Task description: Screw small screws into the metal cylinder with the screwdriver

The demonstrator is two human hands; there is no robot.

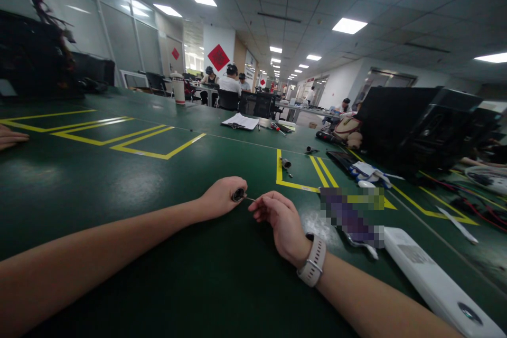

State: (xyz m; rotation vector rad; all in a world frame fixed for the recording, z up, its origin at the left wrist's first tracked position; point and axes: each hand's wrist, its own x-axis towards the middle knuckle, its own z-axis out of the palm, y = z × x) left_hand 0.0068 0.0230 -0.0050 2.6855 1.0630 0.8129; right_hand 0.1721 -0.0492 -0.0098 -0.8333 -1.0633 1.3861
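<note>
My left hand (pixel 222 198) is closed around a small hollow cylindrical metal part (pixel 238 194), its dark round open end facing right. Only that end shows; the fingers hide the rest. My right hand (pixel 279 222), with a pale watch strap at the wrist, pinches a thin metal rod (pixel 249 199). The rod's far tip reaches the rim of the metal part; whether it goes inside I cannot tell. Beyond the hands, a similar metal cylinder (pixel 285 163) lies within yellow tape, with a tiny piece beside it.
Another dark cylinder (pixel 309 150) lies farther back. At right are a white elongated device (pixel 431 280), a blurred-out phone-like item (pixel 348 216) and a glove (pixel 368 171). Papers (pixel 241 121) and a cup (pixel 179 90) stand behind. Another person's hand (pixel 11 137) rests at far left.
</note>
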